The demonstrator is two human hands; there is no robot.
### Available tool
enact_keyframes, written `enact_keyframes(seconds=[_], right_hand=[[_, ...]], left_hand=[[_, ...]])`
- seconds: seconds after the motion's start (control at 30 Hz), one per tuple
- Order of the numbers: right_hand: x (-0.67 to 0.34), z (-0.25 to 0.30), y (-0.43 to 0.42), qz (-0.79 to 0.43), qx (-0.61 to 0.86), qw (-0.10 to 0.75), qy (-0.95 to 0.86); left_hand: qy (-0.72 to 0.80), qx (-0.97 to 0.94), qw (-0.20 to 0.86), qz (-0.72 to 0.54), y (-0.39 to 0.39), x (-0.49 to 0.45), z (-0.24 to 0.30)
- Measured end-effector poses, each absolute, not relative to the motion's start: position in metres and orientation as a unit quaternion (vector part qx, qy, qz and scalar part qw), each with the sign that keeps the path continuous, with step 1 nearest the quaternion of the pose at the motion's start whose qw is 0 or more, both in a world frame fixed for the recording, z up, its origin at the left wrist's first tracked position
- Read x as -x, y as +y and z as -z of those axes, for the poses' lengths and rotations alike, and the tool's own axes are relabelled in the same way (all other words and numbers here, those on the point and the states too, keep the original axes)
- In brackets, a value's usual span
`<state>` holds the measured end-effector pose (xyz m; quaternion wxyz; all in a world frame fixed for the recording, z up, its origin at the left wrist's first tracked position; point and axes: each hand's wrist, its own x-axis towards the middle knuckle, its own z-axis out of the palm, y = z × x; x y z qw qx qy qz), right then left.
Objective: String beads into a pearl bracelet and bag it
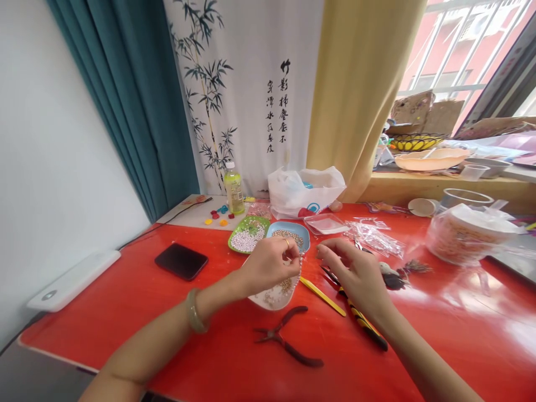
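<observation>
My left hand, with a ring and a bangle on it, is closed in a pinch over the dishes. A short strand of small beads hangs from its fingertips. My right hand is just to the right, thumb and forefinger brought together; anything between them is too small to make out. Below my left hand sits a white dish with gold-coloured bits in it. Behind it are a green dish of pearly white beads and a blue dish of gold-coloured beads.
Dark-handled pliers lie open at the front. Yellow tweezers and yellow-black pliers lie near my right hand. A phone is at left; a bottle, white plastic bag, small clear packets and plastic tub stand farther back.
</observation>
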<state>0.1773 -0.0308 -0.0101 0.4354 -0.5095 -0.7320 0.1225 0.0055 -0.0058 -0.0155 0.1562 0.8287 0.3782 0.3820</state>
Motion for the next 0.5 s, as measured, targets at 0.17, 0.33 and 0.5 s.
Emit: enact_keyframes(seconds=[0.17, 0.33, 0.5], right_hand=[[-0.172, 0.013, -0.030, -0.170, 0.496, 0.407, -0.748], [-0.173, 0.020, -0.027, -0.175, 0.483, 0.422, -0.747], [-0.175, 0.018, -0.027, -0.194, 0.479, 0.421, -0.746]], left_hand=[[0.323, -0.860, 0.047, -0.392, -0.008, -0.009, 0.019], [0.297, -0.870, 0.028, -0.392, -0.010, -0.011, 0.021], [0.313, -0.867, 0.040, -0.385, -0.008, -0.010, 0.021]])
